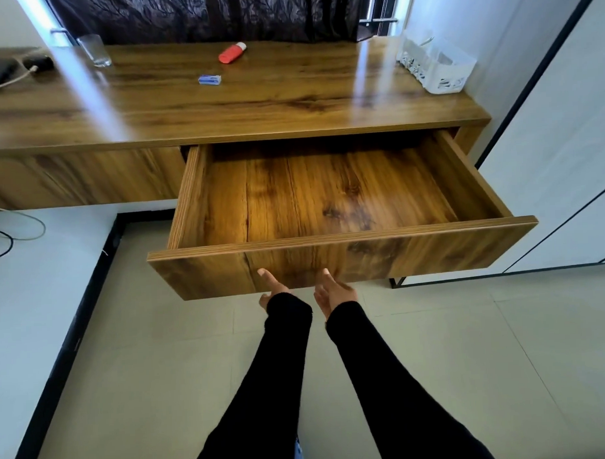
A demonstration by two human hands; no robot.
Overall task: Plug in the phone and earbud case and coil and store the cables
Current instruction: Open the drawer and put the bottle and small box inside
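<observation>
Cables not in hand: drawer stands pulled out, nothing visible inside.

I judge the storing step is being prepared. My left hand and right hand sit under the drawer front's lower edge, palms up, fingers relaxed and apart, holding nothing. One pale cable runs across the desk at far left into a dark device; its make is unreadable. Next move calls for fetching and coiling that cable.
</observation>
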